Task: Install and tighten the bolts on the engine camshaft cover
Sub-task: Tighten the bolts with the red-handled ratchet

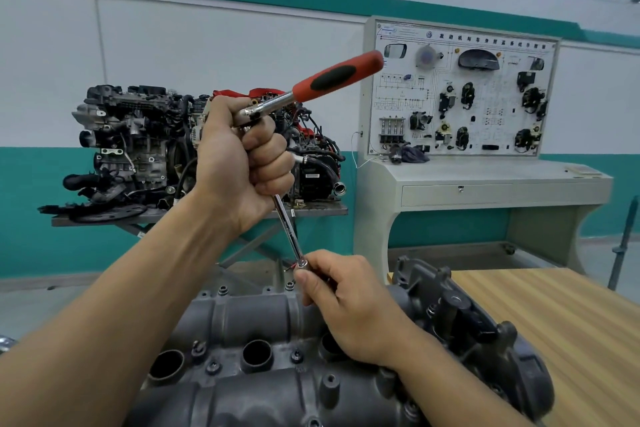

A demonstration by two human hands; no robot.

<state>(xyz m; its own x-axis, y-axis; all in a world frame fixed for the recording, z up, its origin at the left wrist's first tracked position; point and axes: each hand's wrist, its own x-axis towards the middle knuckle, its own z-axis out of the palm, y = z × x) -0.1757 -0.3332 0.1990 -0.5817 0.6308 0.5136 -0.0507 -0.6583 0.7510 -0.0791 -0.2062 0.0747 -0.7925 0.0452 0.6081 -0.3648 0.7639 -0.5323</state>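
A grey camshaft cover [249, 388] lies in front of me with bolts [222, 289] standing in its far edge and round plug holes in its middle. My left hand [242, 163] is raised above it and grips the head of a ratchet wrench [332, 80] with a red and black handle pointing up to the right. A chrome extension bar [287, 229] runs down from my fist. My right hand [343, 302] pinches the bar's lower end, just above the cover's far edge. What sits on the bar's tip is hidden by my fingers.
The cover rests by a wooden bench top [554, 322] on the right. Behind stands a full engine [138, 149] on a metal stand, and a training panel console [464, 107] against the teal and white wall.
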